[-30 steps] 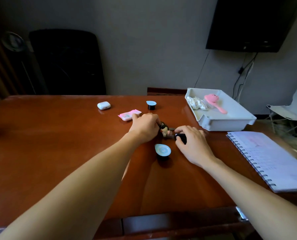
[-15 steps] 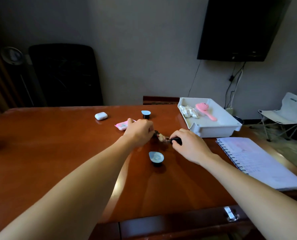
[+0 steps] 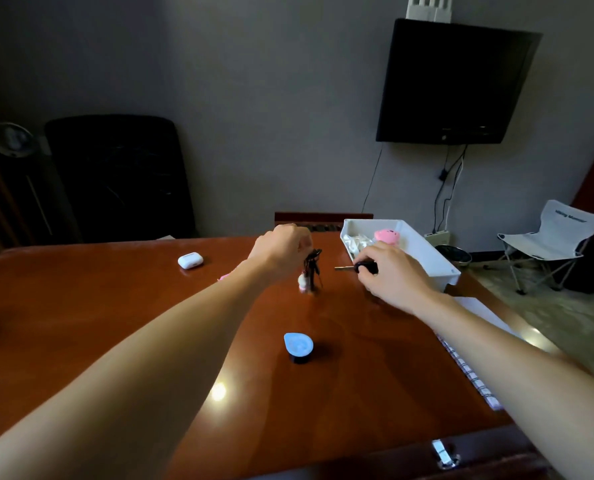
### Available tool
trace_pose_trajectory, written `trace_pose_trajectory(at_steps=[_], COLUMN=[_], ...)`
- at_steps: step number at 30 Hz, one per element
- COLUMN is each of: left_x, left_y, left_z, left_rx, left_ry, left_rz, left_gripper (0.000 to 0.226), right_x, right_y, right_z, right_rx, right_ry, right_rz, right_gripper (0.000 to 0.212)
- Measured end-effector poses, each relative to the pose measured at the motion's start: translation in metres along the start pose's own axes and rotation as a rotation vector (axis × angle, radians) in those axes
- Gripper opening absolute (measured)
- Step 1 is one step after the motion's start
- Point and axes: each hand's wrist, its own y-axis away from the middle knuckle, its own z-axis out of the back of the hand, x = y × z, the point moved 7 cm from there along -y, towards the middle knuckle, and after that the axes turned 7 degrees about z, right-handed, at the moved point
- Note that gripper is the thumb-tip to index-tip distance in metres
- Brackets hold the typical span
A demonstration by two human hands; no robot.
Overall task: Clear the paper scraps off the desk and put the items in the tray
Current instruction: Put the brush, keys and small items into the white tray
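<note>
My left hand [image 3: 281, 249] is raised above the desk and pinches a dark keychain [image 3: 312, 270] that dangles with a small white charm at its end. My right hand [image 3: 389, 271] grips a black-headed key [image 3: 365, 267], its blade pointing left, just in front of the white tray [image 3: 427, 258]. The tray holds a pink brush [image 3: 386, 235] and a white crumpled thing [image 3: 354, 242]. A white earbud case [image 3: 190, 260] lies at the far left of the desk. A small black cup with a blue lid [image 3: 298, 345] stands near the desk's middle. A pink packet [image 3: 223, 277] peeks out behind my left forearm.
A spiral notebook [image 3: 472, 368] lies at the right edge of the wooden desk [image 3: 81, 323], partly under my right arm. A black chair stands behind the desk at left, a folding chair on the floor at right, a dark screen on the wall.
Both hands have lifted off the desk and moved apart: the left raised the keychain so it hangs free, the right carried the key toward the tray. The camera tilted up.
</note>
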Motion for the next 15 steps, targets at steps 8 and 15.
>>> trace_pose_trajectory(at_steps=[8,15], left_x=[-0.042,-0.066], left_y=[-0.029,-0.064], left_z=[0.009,0.0], left_rx=[0.028,0.011], left_ry=[0.094,0.146], left_rz=[-0.062,-0.099], left_gripper=[0.014,0.012], right_x=[-0.041,-0.087], right_y=[-0.022,-0.037], right_z=[0.021,0.028], right_rx=[0.01,-0.022], right_ry=[0.067,0.102], right_rz=[-0.036,-0.136], right_gripper=[0.019,0.016])
